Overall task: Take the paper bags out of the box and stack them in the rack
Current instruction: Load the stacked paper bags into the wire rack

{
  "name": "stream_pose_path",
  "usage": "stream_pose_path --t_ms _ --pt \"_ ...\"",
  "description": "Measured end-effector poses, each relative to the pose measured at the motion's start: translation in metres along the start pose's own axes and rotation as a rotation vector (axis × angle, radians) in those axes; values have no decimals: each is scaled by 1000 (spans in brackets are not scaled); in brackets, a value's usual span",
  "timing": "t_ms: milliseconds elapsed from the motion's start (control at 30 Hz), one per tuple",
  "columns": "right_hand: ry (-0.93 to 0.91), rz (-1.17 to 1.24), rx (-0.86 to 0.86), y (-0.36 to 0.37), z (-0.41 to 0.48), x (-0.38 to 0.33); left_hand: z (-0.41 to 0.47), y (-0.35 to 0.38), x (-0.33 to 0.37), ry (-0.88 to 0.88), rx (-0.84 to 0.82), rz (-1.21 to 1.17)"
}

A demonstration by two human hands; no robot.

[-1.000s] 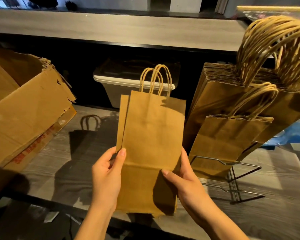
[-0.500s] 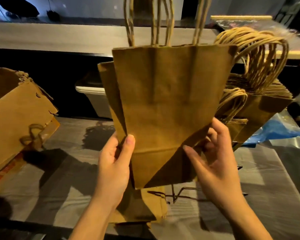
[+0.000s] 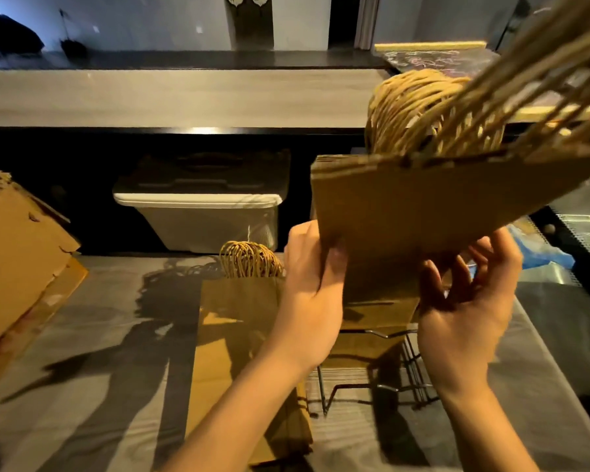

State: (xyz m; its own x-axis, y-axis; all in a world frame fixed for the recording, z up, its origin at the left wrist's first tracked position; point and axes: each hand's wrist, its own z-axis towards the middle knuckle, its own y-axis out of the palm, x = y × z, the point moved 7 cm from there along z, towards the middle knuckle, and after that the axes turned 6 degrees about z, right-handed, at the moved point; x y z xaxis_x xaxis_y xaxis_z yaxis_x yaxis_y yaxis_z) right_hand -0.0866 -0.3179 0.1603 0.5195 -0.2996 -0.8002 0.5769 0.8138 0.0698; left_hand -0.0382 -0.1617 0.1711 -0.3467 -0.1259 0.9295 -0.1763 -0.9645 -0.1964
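Raised bags [image 3: 419, 206] now tilt right over the rack [image 3: 389, 386] (handles blurred). Left hand [image 3: 309, 301] and right hand [image 3: 467, 311] grip their lower edges.

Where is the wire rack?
The wire rack sits on the table, low and right of middle, under both hands and beside the flat paper bags.

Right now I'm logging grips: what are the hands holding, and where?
Both hold a bundle of paper bags by its bottom end: left hand at one edge, right hand beneath.
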Motion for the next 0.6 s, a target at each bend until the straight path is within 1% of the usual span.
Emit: stream_pose_path --t_ms 67,133,200,300,367,467,600 --pt "-33 -64 15 -5 -6 7 -4 4 -9 2 41 67" --pt "41 -22 14 -9 -12 23 -9 10 -23 -30 36 125" --pt "105 -40 14 -13 -18 40 -14 17 -38 -110 -3 123" --pt "160 -152 3 -17 -27 60 -20 26 -56 -229 -51 141" --pt "198 -223 -32 -14 -33 70 -24 32 -65 -269 -64 142" --pt "199 -329 -82 -8 -40 71 -29 39 -69 -343 -144 116" --pt "211 -369 -137 -4 -42 71 -30 42 -68 -395 -193 93"
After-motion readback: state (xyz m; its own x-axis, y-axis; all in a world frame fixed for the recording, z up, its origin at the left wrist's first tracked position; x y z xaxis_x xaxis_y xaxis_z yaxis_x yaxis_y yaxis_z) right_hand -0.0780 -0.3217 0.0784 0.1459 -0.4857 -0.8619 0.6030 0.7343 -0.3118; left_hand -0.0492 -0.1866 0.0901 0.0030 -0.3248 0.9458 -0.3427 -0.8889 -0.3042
